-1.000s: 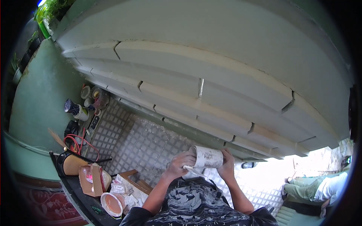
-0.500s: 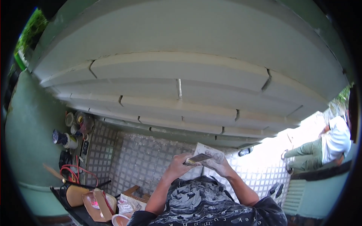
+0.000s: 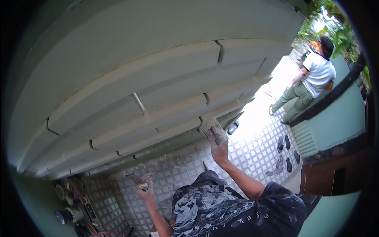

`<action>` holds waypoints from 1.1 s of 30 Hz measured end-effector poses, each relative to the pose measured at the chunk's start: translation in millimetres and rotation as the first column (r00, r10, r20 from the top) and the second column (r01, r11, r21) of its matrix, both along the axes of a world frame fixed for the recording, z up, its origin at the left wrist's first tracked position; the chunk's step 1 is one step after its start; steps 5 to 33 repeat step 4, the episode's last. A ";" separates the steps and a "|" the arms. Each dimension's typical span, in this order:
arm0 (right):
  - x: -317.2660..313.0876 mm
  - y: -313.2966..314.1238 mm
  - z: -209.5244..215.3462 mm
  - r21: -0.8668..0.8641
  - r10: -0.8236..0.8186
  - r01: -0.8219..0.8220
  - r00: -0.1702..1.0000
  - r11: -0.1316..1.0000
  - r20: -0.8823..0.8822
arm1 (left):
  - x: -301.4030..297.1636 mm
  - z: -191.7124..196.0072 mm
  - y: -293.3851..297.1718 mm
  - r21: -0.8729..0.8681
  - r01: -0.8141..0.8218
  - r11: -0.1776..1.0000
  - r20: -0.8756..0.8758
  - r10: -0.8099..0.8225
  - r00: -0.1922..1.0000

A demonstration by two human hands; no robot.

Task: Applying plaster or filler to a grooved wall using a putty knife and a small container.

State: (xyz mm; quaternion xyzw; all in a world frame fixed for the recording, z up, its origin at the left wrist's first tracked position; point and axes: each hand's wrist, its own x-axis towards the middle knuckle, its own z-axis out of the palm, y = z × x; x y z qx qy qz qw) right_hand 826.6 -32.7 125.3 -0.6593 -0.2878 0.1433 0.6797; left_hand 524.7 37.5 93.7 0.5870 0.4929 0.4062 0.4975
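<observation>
My left hand is low at the left, its fingers closed around the handle of a putty knife. The putty knife's thin blade points up and left over the tiled floor. Farther up and to the right, my right hand grips a flat pale plate smeared with brown-grey putty. That plate is held up close to the lower courses of the grooved white wall; whether it touches the wall I cannot tell. Dark open joints cut across the wall's raised bands, one of them just beside the plate.
At the right, a person in a white shirt and green trousers stands on the bright path. Several dark slippers lie on the tiled floor. Tubs and buckets with a red hose stand at lower left.
My hands have parted: the putty knife went left and down, the plate right and up toward the wall. My view has turned to the right, and the person now stands upright instead of bent over.
</observation>
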 end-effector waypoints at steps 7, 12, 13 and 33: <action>-31.7 8.5 -7.2 0.045 -0.075 0.071 0.993 0.996 0.096 | -32.0 -17.9 18.1 -0.091 -0.121 0.988 0.020 0.124 0.992; -31.7 8.5 -7.2 0.045 -0.075 0.071 0.993 0.996 0.096 | -32.0 -17.9 18.1 -0.091 -0.121 0.988 0.020 0.124 0.992; -31.7 8.5 -7.2 0.045 -0.075 0.071 0.993 0.996 0.096 | -32.0 -17.9 18.1 -0.091 -0.121 0.988 0.020 0.124 0.992; -31.7 8.5 -7.2 0.045 -0.075 0.071 0.993 0.996 0.096 | -32.0 -17.9 18.1 -0.091 -0.121 0.988 0.020 0.124 0.992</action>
